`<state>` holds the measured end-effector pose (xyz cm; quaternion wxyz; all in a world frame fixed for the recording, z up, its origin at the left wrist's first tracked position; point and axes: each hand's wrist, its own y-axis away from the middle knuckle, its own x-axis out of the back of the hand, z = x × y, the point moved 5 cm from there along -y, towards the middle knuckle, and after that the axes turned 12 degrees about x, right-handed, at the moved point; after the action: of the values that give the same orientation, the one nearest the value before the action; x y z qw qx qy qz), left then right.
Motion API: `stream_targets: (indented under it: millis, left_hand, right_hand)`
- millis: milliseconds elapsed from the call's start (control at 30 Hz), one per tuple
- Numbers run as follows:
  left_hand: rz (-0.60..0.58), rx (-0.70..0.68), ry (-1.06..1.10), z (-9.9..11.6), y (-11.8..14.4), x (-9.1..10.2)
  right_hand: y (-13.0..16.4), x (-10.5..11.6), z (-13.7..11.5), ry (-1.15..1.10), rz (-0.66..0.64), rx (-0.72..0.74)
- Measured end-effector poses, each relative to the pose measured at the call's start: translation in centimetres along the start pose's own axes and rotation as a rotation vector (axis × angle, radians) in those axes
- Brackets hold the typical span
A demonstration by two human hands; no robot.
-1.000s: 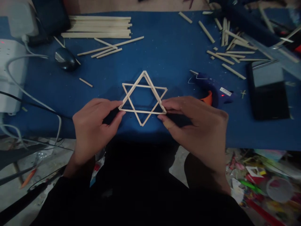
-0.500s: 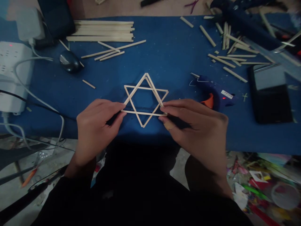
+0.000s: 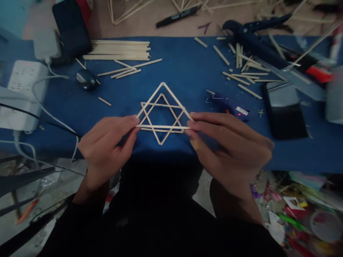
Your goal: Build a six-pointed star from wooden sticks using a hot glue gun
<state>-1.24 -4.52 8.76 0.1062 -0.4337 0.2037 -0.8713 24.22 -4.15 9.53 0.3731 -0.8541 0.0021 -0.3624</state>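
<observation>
A triangle of thin wooden sticks (image 3: 175, 99) is pinched at its two lower corners, its tip pointing away from me. My left hand (image 3: 109, 144) grips the left corner between thumb and fingers. At the right corner, my right hand (image 3: 230, 142) has thumb and fingers closed on the sticks. Beneath the triangle is a six-pointed star of sticks (image 3: 155, 134), made of two crossed triangles; the held one appears raised above it and is out of line with it. To the right of the star, a blue glue gun (image 3: 226, 103) lies on its side, partly behind my right hand.
Long sticks (image 3: 120, 51) lie stacked at the back left, near a black mouse (image 3: 85, 79) and a white power strip (image 3: 26, 92) with cables. Cut sticks (image 3: 254, 75), a dark-handled tool (image 3: 254, 44) and a black device (image 3: 281, 121) are on the right. A marker (image 3: 178, 16) lies at the back.
The held triangle has come away from its close overlap with the star and now shows separately above it. My hands are slightly farther apart. The camera view has shifted, showing more of the table's back.
</observation>
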Motion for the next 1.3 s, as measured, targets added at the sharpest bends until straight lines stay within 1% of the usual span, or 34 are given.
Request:
stream_targets:
  millis: [67, 133, 167, 233, 300, 333, 400, 433, 500, 567, 633, 700, 767, 867, 933, 967, 1000, 1067, 1133, 1167, 1233, 1300]
  left_hand:
    - [0.071, -0.05, 0.002, 0.5, -0.2, 1.1]
    - [0.118, -0.096, 0.028, 0.9, -0.3, 1.9]
    - [0.14, -0.094, 0.046, 1.0, -0.2, 2.1]
    - [0.196, -0.024, 0.09, 1.1, 0.1, 2.2]
    - [0.232, 0.123, 0.188, 1.1, 0.8, 1.7]
    - [0.221, 0.199, 0.271, 1.1, 1.2, 1.2]
    - [0.17, 0.345, 0.485, 1.4, 2.0, -0.3]
    - [0.142, 0.408, 0.598, 1.5, 2.4, -1.0]
    - [0.071, 0.511, 0.816, 1.9, 2.9, -2.4]
    - [-0.054, 0.601, 0.995, 2.3, 3.4, -3.6]
    - [-0.232, 0.674, 1.1, 2.8, 3.8, -4.7]
    - [-0.387, 0.712, 1.139, 3.3, 4.4, -5.6]
    - [-0.488, 0.711, 1.154, 3.8, 5.0, -6.2]
    - [-0.561, 0.693, 1.114, 4.1, 5.6, -6.8]
    - [-0.574, 0.66, 1.0, 4.0, 5.7, -6.8]
    - [-0.552, 0.622, 0.924, 3.8, 5.6, -6.5]
    - [-0.504, 0.569, 0.846, 3.6, 5.3, -6.0]
    - [-0.352, 0.439, 0.701, 3.1, 4.7, -4.7]
    - [-0.201, 0.323, 0.583, 2.6, 4.1, -3.4]
    - [-0.145, 0.282, 0.527, 2.3, 3.9, -3.0]
    - [-0.046, 0.201, 0.402, 1.6, 3.4, -2.5]
    - [0.046, 0.109, 0.237, 0.9, 3.0, -2.3]
  right_hand:
    - [-0.2, 1.0, -0.5, 0.037, 0.054, -0.014]
    - [-0.3, 1.6, -0.6, 0.047, 0.093, -0.102]
    - [-0.3, 1.7, -0.6, 0.032, 0.108, -0.152]
    - [-0.3, 1.5, -0.6, -0.034, 0.14, -0.2]
    - [-0.2, 0.6, -0.6, -0.129, 0.107, -0.218]
    - [-0.1, -0.1, -0.6, -0.178, 0.076, -0.222]
    - [0.5, -1.4, -0.6, -0.272, 0.024, -0.243]
    - [0.9, -2.0, -0.5, -0.318, 0.021, -0.258]
    - [1.7, -2.8, -0.4, -0.414, 0.077, -0.265]
    - [2.4, -3.1, -0.4, -0.501, 0.155, -0.247]
    - [2.8, -3.3, -0.5, -0.555, 0.188, -0.232]
    - [3.0, -3.5, -0.8, -0.592, 0.197, -0.238]
    - [3.1, -3.6, -1.0, -0.631, 0.207, -0.265]
    - [3.2, -4.1, -0.8, -0.654, 0.2, -0.353]
    - [2.9, -4.4, -0.1, -0.631, 0.185, -0.398]
    - [2.6, -4.5, 0.3, -0.607, 0.176, -0.411]
    - [2.1, -4.6, 0.9, -0.575, 0.162, -0.414]
    - [0.8, -5.0, 2.0, -0.48, 0.103, -0.394]
    - [-0.7, -5.5, 2.9, -0.327, 0.027, -0.323]
    - [-1.4, -5.7, 3.2, -0.234, -0.003, -0.272]
    - [-2.5, -6.4, 3.4, -0.059, -0.056, -0.177]
    - [-2.9, -7.3, 3.5, 0.058, -0.106, -0.128]
